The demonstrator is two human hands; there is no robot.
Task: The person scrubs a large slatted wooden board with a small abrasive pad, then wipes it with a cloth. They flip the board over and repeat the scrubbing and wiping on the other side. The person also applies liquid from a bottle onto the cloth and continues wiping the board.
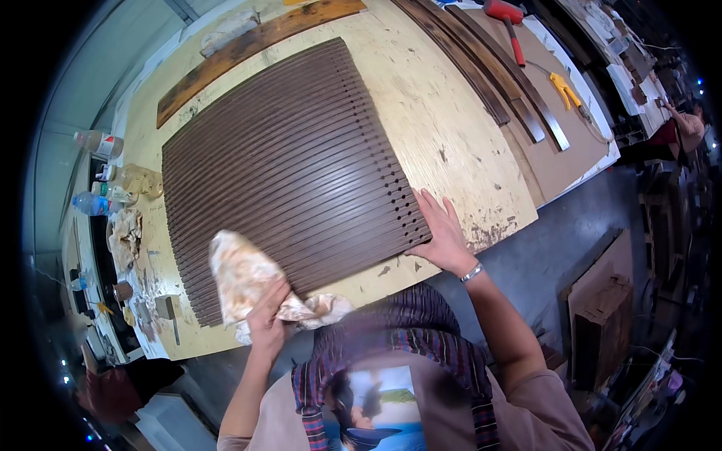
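A dark brown panel of narrow parallel slats (278, 165), with rows of small holes near its right side, lies flat on the pale plywood table (481, 173). My left hand (268, 312) is closed on a stained cream cloth (244, 274) at the panel's near left edge. Part of the cloth lies over the slats, and its loose end hangs to the right of the hand. At the panel's near right corner rests my right hand (442, 234), fingers spread along the edge, holding nothing.
Beyond the panel lies a stained wooden board (248, 64). Dark wood strips (489, 68), a red mallet (511, 26) and a yellow air gun (564, 92) occupy the far right. Bottles (98, 143) and a crumpled rag (124, 237) are at left. People work in the background.
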